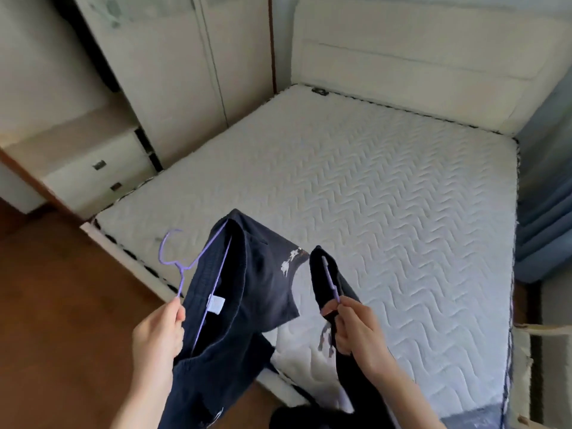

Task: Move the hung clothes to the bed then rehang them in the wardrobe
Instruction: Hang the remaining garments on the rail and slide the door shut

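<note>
A dark navy garment [266, 283] with a small white print hangs over a purple hanger [173, 258] above the near corner of the bed [387, 187]. My left hand [158, 332] pinches that hanger's neck below the hook. A second dark navy garment [322, 274] is draped over another purple hanger [330, 280], and my right hand [356, 329] pinches this hanger together with the cloth. Both garments trail down past the frame's bottom edge. The white wardrobe [173, 72] stands at the back left with its doors shut.
The bare quilted mattress fills the middle and right. A white headboard [433, 57] stands at the far end. A white drawer unit [93, 174] sits left of the bed. Wooden floor [62, 305] lies at lower left, and blue curtains [544, 212] hang at right.
</note>
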A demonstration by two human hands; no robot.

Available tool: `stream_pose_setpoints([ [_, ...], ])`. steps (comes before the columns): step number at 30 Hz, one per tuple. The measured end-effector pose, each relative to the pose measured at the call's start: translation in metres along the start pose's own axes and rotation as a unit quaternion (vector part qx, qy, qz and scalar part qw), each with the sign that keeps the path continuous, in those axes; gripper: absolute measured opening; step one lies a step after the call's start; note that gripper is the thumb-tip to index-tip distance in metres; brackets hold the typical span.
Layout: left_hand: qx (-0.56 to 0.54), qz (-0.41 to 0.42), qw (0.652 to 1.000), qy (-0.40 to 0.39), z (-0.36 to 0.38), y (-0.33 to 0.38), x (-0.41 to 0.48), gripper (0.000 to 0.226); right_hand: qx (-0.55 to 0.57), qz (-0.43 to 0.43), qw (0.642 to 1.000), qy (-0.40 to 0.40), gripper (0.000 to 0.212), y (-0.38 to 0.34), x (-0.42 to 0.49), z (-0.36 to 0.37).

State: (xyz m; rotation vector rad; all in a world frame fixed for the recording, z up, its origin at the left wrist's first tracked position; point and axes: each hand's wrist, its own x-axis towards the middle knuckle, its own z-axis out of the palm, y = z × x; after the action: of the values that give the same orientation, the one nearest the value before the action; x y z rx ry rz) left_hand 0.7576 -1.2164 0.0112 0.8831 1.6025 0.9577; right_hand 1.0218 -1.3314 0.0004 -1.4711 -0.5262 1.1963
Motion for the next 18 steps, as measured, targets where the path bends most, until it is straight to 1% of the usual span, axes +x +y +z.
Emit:
stream_pose_setpoints([
  [4, -0.030, 0.021, 0.999, 0.038, -0.118, -0.006, -0.021, 0.029, -0.041, -0.060, 0.994, -0.087, 0.029, -0.019, -0.067, 0.085],
  [8, -0.017, 0.027, 0.992, 0.119, -0.217, -0.010, -0.035, 0.031, -0.096, -0.125, 0.977, -0.146, 0.030, -0.022, -0.094, 0.158],
  [10, -0.009, 0.033, 0.985, 0.170, -0.255, -0.014, -0.036, 0.031, -0.097, -0.127, 0.973, -0.164, 0.031, -0.018, -0.089, 0.194],
  [12, -0.008, 0.037, 0.980, 0.193, -0.285, -0.021, -0.034, 0.031, -0.101, -0.126, 0.968, -0.193, 0.028, -0.013, -0.082, 0.233],
  [18, -0.022, -0.024, 0.961, 0.275, -0.351, -0.046, 0.009, 0.031, -0.133, -0.100, 0.944, -0.284, 0.025, 0.022, -0.028, 0.353],
])
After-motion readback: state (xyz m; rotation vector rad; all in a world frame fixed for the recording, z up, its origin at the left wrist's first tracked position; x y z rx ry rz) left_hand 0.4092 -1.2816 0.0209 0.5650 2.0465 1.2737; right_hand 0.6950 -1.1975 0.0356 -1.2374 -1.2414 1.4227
